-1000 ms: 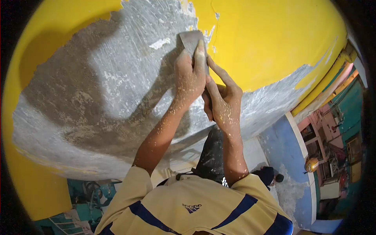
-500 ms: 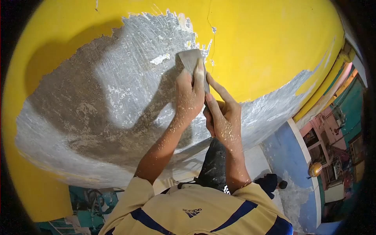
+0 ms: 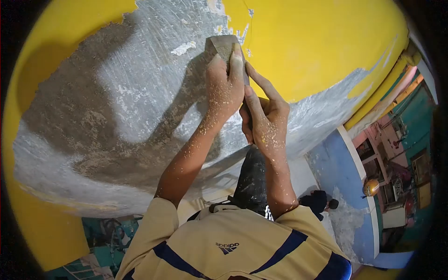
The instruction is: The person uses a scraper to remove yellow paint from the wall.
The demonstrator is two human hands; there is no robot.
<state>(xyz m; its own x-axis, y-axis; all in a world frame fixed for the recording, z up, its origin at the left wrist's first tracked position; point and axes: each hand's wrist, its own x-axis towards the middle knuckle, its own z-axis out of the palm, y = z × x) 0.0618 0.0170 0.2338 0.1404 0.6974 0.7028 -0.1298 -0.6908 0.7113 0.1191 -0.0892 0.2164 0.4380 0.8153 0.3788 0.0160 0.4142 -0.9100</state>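
Note:
A flat metal scraper lies with its broad blade against the wall, at the border between yellow paint and a scraped grey patch. My left hand is closed around the scraper close to its blade, with a finger stretched along the metal. Lower down, my right hand grips the handle end, its forefinger pressed along the side; most of the handle is hidden by the fingers. Pale paint flecks cover both hands and forearms. A whitish spot shows left of the blade.
The wall curves away on both sides. Below it stands a blue wall section with peeled plaster. To the right are a round golden object and cluttered shelves; a dark item sits low. Green items are at lower left.
The wall and both hands appear higher in view, as the camera has tipped. Against the wall, the scraper's blade stays at nearly the same spot. Both hands keep their grip.

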